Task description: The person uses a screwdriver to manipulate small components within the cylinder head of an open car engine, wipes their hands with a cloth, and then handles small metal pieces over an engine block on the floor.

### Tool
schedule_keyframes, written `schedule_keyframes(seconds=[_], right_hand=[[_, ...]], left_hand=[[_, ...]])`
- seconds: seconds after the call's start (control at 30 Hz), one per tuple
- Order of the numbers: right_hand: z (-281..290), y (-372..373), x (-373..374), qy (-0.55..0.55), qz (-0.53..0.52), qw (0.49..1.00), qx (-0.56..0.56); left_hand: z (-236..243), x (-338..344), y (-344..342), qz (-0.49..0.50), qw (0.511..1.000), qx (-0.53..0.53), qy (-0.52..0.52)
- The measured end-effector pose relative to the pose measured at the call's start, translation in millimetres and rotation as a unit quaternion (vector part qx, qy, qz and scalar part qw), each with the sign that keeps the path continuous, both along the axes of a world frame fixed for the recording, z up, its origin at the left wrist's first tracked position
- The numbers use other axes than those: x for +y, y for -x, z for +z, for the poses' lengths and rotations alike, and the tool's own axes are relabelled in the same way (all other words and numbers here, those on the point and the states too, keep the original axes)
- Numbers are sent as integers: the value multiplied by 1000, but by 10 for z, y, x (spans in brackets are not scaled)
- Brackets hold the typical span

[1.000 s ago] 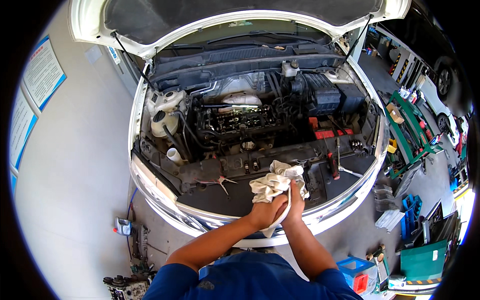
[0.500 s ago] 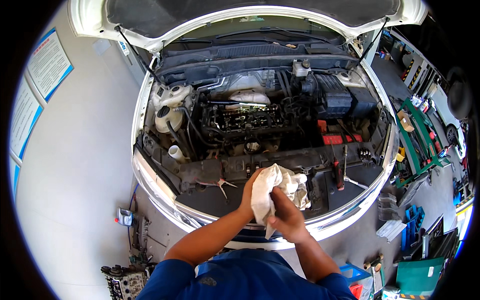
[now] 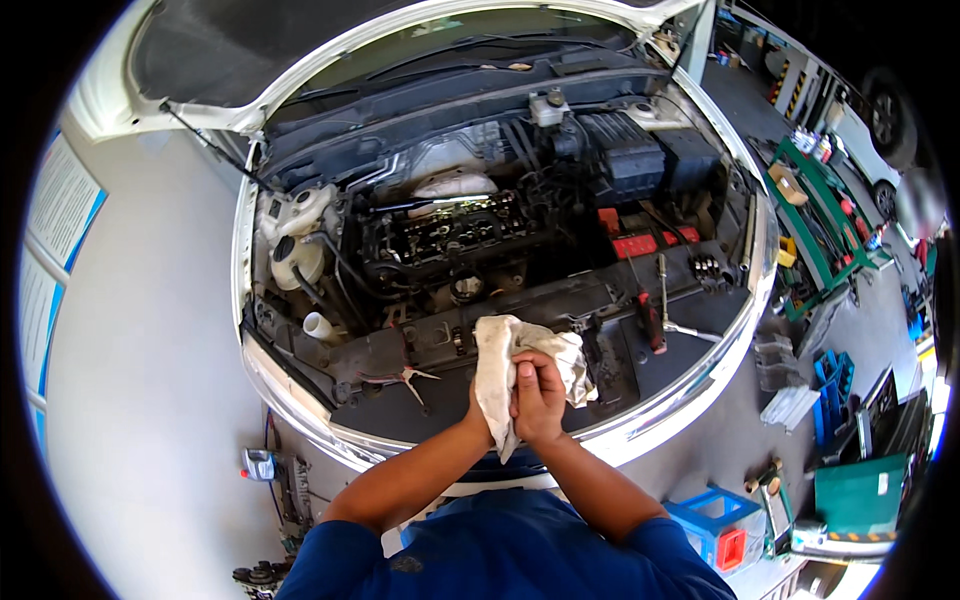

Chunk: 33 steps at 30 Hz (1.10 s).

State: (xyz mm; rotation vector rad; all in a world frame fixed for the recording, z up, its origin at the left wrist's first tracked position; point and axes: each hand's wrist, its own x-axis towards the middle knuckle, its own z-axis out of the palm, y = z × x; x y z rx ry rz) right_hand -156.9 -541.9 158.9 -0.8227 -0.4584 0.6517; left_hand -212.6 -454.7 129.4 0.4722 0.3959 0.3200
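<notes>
A crumpled off-white cloth [image 3: 496, 370] is between my hands above the dark front panel [image 3: 660, 380] of an open engine bay. My right hand [image 3: 540, 400] has its fingers closed on the cloth, thumb upward. My left hand [image 3: 472, 420] grips it from the left, its fingers mostly hidden behind it. Left of the cloth lie red-handled pliers [image 3: 406, 376]; to the right are a red-handled tool [image 3: 654, 336] and a metal wrench [image 3: 694, 333]. The engine top [image 3: 450, 230] is uncovered behind them.
The white car's raised hood [image 3: 200, 60] arches overhead. A pale wall [image 3: 130, 330] is on the left. On the right are a green tool cart [image 3: 830, 240], a blue-and-red crate [image 3: 705, 525], loose metal parts [image 3: 785, 405] and other vehicles [image 3: 880, 115].
My right hand has turned more upright with its fingers curled over the cloth. The cloth has shifted within my hands. The whole view has tilted, moving the car slightly left and up.
</notes>
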Motion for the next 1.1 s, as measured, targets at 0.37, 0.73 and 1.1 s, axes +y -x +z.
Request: schedule_keyframes(seconds=[0.37, 0.73, 1.1], right_hand=[[-70, -518, 86, 216, -174, 771, -574], [266, 82, -660, 142, 2, 875, -462], [555, -869, -829, 389, -207, 654, -615]], left_hand=[[-36, -386, -137, 156, 960, 99, -212], [636, 125, 560, 87, 974, 32, -205], [808, -77, 609, -28, 928, 143, -343]])
